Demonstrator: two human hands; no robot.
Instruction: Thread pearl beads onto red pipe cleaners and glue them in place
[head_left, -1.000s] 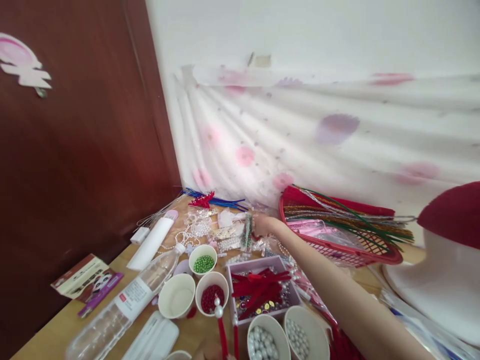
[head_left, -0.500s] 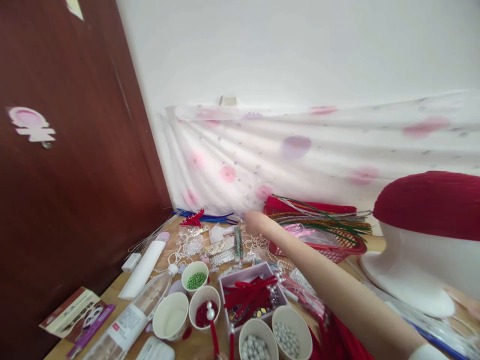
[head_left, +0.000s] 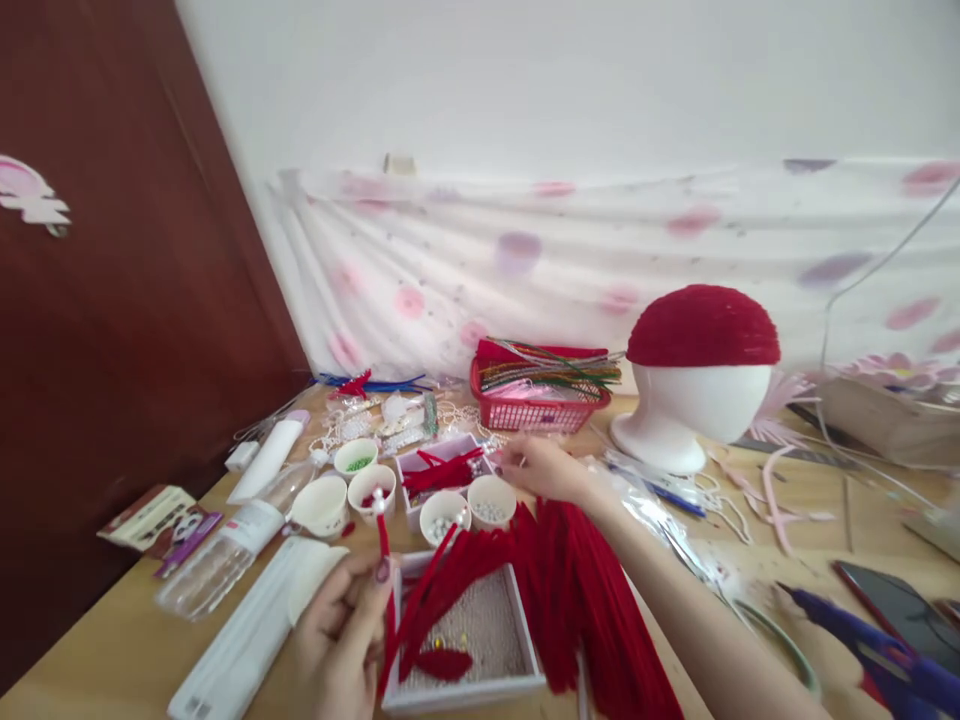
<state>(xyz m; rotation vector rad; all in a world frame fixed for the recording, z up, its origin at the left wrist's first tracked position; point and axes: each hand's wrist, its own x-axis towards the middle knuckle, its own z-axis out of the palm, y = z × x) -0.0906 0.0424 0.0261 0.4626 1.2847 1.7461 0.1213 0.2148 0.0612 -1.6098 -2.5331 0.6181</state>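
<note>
My left hand (head_left: 341,630), low in the head view, is closed round a red pipe cleaner (head_left: 384,535) topped with white pearl beads (head_left: 378,500). Beside it lies a white tray (head_left: 529,625) with red pipe cleaners across it and a red leaf-shaped piece (head_left: 444,664) inside. My right hand (head_left: 544,465) is just behind a paper cup of pale beads (head_left: 492,502), at the right end of a lilac box (head_left: 411,512) of red strips. Its fingertips are bent together; whatever they hold is too small to make out. A bundle of red pipe cleaners (head_left: 592,610) lies below my right forearm.
Behind stand a red basket (head_left: 540,412) of coloured stems and a white foam head (head_left: 675,410) with a red cap. A plastic bottle (head_left: 247,540) lies left. A glue gun (head_left: 862,630) and phone (head_left: 900,610) are at right.
My right hand has come back from the far bead packets beside the basket to the lilac box. The view has swung right and down, bringing my left hand and the white tray into sight.
</note>
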